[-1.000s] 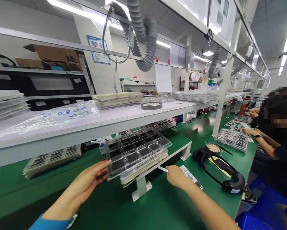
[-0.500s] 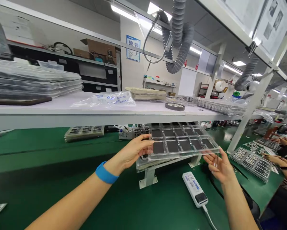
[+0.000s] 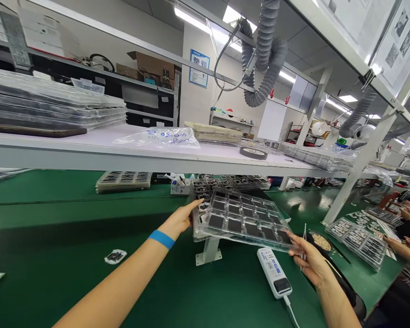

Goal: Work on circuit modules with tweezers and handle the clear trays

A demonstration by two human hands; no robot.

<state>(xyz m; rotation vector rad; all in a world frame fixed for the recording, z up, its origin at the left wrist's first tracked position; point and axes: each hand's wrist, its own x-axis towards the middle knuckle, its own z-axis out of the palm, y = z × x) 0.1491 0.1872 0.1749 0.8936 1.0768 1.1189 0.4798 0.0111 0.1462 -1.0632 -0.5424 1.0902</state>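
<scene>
My right hand grips the near right corner of a clear plastic tray whose pockets hold dark square pieces. A thin metal tool like tweezers shows at the same hand. The clear tray tilts down to the right. Beneath its left side lies another compartment tray with dark parts, resting on a white metal stand. My left hand is at this lower tray's left edge, closed around it, one digit over the top; its other fingertips are partly hidden.
Overhead runs a white shelf with stacked trays, a plastic bag and a tape roll. A white corded device lies on the green bench. At right, a co-worker's hands are near a parts tray.
My left hand has let go of the clear tray and moved left to the lower tray's edge. The clear tray has come down and nearer, with my right hand taking its corner.
</scene>
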